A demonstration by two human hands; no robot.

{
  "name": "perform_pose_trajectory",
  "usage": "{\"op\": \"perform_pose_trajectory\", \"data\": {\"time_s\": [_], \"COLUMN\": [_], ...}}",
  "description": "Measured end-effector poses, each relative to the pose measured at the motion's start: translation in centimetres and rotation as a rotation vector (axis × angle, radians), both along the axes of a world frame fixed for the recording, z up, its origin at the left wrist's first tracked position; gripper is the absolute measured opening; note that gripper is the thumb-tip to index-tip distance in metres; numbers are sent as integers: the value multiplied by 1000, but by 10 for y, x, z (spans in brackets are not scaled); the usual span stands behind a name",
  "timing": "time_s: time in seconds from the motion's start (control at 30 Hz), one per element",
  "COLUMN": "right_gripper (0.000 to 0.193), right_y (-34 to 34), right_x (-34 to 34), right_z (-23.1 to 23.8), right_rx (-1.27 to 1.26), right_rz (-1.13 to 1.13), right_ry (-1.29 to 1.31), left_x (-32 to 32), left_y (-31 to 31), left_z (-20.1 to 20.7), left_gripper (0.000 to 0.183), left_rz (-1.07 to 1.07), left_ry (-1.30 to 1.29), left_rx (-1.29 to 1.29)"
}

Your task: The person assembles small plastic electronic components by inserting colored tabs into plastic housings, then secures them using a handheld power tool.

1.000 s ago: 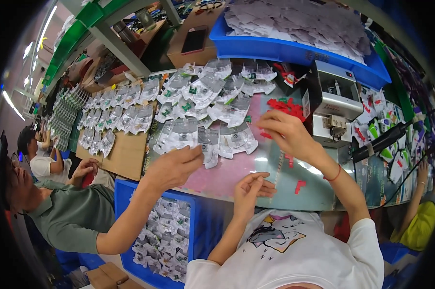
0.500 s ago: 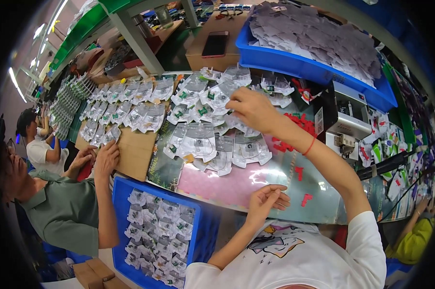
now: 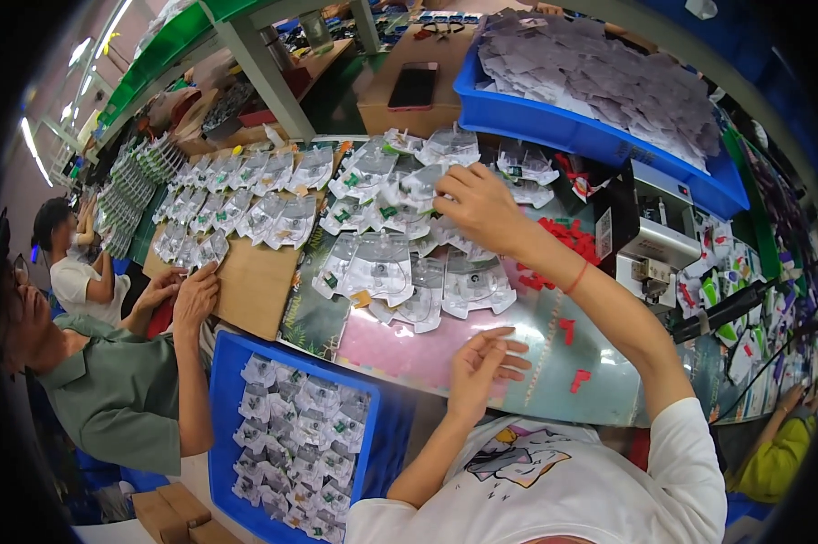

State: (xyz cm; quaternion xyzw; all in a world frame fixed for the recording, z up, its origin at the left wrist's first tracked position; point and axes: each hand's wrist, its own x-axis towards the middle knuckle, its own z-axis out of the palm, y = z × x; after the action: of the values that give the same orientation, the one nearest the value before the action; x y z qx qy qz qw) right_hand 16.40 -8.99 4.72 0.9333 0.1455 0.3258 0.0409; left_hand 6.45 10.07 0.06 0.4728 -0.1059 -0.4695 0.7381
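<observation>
My right hand [image 3: 481, 207] reaches across the table, its fingers closed on the right edge of a clear plastic housing [image 3: 414, 189], which is slightly blurred. Around it lie several similar clear housings [image 3: 377, 263] with small green parts and thin wires inside, some overlapping. Over the near edge of the table my left hand [image 3: 483, 370] is raised with its fingers apart and nothing in it. To the right of my right hand is a heap of small red plastic pieces [image 3: 567, 247]. Two loose red pieces [image 3: 579, 380] lie nearer to me.
A blue tray [image 3: 590, 136] of grey-white sheets stands at the back, beside a phone [image 3: 414, 86] on a carton. A metal-fronted machine [image 3: 658, 218] stands right. At left, a co-worker in green [image 3: 110, 390] handles housings above cardboard; a blue crate [image 3: 370, 435] of housings sits below.
My right hand has shifted slightly downward and right, with the housing at its fingers. My left hand has risen and moved left, its fingers spreading. The view has shifted a little.
</observation>
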Motion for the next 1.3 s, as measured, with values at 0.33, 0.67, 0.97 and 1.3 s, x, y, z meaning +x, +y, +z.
{"op": "perform_pose_trajectory", "data": {"time_s": [0.33,0.67,0.97,1.3], "right_gripper": [23,17,31,25], "right_y": [-1,-11,31,68], "right_x": [-182,-309,-330,-310], "right_z": [40,12,14,-9], "right_rx": [-4,127,510,509], "right_rz": [179,58,-193,-388], "right_ry": [-201,-50,-95,-45], "left_x": [-7,-95,-147,-159], "left_y": [-29,-56,-53,-35], "left_z": [27,13,-13,-31], "left_gripper": [42,38,33,35], "left_rz": [52,-132,43,78], "left_ry": [136,90,-216,-402], "left_rx": [-401,-210,-120,-107]}}
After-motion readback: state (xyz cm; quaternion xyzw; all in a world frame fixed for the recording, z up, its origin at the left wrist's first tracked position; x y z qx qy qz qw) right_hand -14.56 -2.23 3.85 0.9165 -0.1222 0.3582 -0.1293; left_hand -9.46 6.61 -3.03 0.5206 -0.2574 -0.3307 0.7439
